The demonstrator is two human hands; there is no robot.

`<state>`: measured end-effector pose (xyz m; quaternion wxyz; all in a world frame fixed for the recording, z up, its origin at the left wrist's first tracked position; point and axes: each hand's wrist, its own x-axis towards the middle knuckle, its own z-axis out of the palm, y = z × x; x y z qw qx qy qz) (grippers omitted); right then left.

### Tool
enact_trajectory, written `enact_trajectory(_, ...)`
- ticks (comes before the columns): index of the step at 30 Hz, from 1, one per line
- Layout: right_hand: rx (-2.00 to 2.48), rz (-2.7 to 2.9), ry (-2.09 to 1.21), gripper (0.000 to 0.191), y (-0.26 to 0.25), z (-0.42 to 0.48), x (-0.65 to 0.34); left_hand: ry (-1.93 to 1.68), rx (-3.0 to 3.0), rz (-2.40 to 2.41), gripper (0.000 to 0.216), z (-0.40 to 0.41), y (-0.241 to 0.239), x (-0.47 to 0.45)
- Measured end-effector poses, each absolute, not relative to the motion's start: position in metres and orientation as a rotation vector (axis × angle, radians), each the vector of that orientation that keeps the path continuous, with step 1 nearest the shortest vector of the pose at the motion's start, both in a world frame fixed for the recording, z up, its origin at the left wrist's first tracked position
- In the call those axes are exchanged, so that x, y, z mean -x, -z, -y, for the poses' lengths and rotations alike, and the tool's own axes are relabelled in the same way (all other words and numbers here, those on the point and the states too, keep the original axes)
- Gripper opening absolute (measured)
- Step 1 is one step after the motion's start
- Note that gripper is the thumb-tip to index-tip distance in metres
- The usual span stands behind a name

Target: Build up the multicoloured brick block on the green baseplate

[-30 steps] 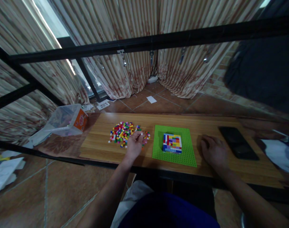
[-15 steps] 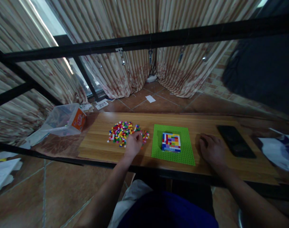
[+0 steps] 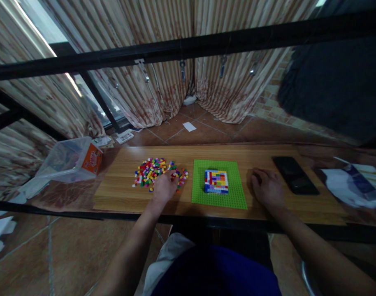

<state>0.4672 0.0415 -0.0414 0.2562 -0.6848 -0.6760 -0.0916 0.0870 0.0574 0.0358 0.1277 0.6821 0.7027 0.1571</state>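
My left hand (image 3: 165, 187) reaches over the right part of a pile of small coloured toy bricks (image 3: 149, 169). Its thumb and fingers are pinched together; whatever sits between the fingertips is too small to make out. A green studded baseplate (image 3: 218, 200) lies on the table between my hands. Near the plate's middle stands a low, square block of bricks (image 3: 217, 181) in mixed colours. To the right of the plate my right hand (image 3: 268, 188) rests on the tabletop, fingers loosely bent, thumb apart from them and nothing held.
A black phone (image 3: 295, 175) lies right of my right hand on the wooden table (image 3: 175, 151). Beyond the table's left end stands a clear plastic box (image 3: 64, 158) with an orange label. Papers (image 3: 345, 187) lie at the far right. A dark metal bar (image 3: 163, 49) crosses in front of the curtains.
The view has shifted a little, so everything sits slightly further left in it. My left hand stays at the brick pile with its fingers pinched, and my right hand still rests on the table.
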Motion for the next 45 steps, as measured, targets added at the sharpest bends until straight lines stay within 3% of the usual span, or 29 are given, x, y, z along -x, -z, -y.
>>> enact_trajectory(13,1.888,1.792,0.238,0.031,0.039,-0.042,-0.462,-0.259,-2.067,-2.159,0.032,-0.062,-0.044,-0.088)
enact_trajectory(22,1.889,1.742,0.211,0.029,0.034,-0.041,-0.458,-0.485,-1.964,-2.123,0.037,-0.066,-0.043,-0.086)
enact_trajectory(31,1.904,1.722,0.188,0.028,0.033,-0.042,-0.457,-0.949,-1.533,-1.372,0.021,-0.049,-0.021,-0.131)
enact_trajectory(38,1.901,1.732,0.167,0.03,0.034,-0.042,-0.457,-0.997,-1.392,-1.293,0.022,-0.05,-0.009,-0.155)
enact_trajectory(45,1.886,1.731,0.165,0.028,0.033,-0.042,-0.457,-0.929,-1.796,-1.432,0.024,-0.051,-0.013,-0.159)
